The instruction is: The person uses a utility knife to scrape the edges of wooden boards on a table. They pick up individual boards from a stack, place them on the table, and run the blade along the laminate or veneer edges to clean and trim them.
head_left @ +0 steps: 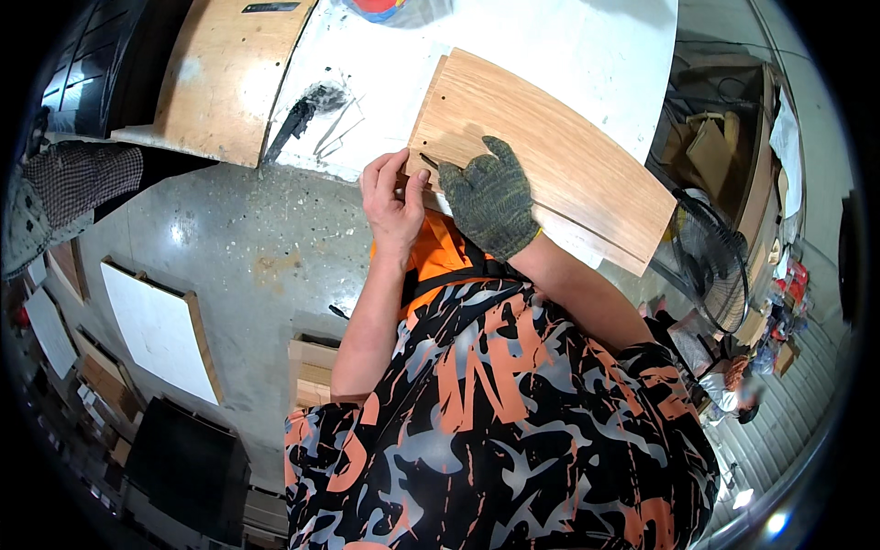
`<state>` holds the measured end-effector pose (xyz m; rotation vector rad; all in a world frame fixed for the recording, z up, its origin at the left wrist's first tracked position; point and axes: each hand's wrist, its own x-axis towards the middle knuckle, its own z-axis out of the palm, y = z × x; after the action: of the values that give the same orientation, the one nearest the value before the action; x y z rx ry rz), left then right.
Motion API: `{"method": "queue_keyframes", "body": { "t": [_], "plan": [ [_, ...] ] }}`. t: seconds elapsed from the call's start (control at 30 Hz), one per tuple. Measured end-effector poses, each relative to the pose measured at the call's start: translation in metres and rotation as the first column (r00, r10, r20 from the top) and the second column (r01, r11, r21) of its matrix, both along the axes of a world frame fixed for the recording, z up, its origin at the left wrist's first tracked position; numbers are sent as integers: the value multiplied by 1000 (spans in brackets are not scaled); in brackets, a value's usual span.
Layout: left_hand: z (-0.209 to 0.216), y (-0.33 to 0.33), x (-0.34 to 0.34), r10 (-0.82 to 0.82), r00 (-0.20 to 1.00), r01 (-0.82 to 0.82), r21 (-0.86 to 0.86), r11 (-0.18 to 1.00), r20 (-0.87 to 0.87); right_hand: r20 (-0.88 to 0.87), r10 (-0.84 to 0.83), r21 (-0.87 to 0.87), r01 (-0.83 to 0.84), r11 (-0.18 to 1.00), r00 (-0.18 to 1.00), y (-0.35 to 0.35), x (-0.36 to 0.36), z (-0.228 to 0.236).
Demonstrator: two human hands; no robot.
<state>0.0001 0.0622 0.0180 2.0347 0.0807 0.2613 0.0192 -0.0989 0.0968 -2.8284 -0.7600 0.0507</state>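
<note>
A wood-grain panel (541,128) with a curved far edge and several small dark holes lies on the white tabletop, close in front of me. My left hand (394,202) is bare; its bent fingers and thumb grip the panel's near left edge. On my right hand (490,202) is a dark green knitted glove, and it rests over the panel's near side. A short, thin dark rod (428,160) pokes out from the gloved fingertips, close to one of the holes. Its other end is hidden by the glove, and its exact kind is unclear.
White work surface (587,37) extends beyond the panel, with a black smudge (321,96) at left. A second wooden board (215,82) adjoins it. At right stand a black fan (710,261) and a box of scraps. White panels (156,321) lean at lower left; another person's checked sleeve (82,179) shows at far left.
</note>
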Motion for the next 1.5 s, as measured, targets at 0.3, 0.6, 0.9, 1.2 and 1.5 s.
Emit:
{"method": "queue_keyframes", "body": {
  "t": [0.3, 0.6, 0.9, 1.2, 1.5],
  "plan": [
    [1, 1, 1, -9, 1000, 9, 6, 1000, 5, 8, 32, -3, -32, 999, 999, -6, -3, 1],
    [3, 0, 1, 6, 1000, -6, 7, 1000, -11, -29, 14, -25, -15, 1000, 999, -35, -19, -3],
    [8, -1, 2, 7, 999, -7, -9, 1000, -40, 102, -8, 43, 4, 999, 995, -19, -17, -7],
    [13, -3, 2, -8, 999, 6, -44, 999, -46, -67, 18, -25, -19, 1000, 998, -25, -11, -2],
    [11, -2, 1, 9, 997, -12, -41, 999, -81, -73, -38, -52, 34, 998, 997, -43, -21, 9]
  ]
}}
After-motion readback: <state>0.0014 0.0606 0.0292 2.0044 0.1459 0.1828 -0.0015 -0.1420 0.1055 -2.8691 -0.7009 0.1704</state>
